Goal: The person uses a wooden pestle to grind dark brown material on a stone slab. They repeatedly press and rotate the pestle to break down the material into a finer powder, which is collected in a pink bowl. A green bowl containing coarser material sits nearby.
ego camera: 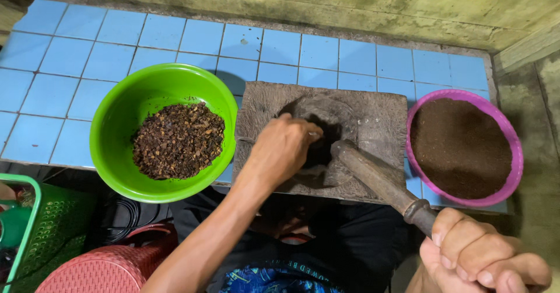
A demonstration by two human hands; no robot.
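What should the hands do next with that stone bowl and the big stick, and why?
Probably lift the left hand out of the stone mortar first. Its fingers are down in the dark hollow, and the right hand holds the heavy pestle with its tip resting at the hollow's edge, right beside them. Pounding now could hit the fingers.

A stone block (361,118) sits on the blue tiled counter (116,42); it has a dark hole in the middle; the left hand (284,147) reaches into the hole; the right hand (478,258) grips a long heavy pestle (379,179), its tip resting at the hole; a green bowl (116,124) of dark bits is left; a pink bowl (513,176) of brown powder is right.
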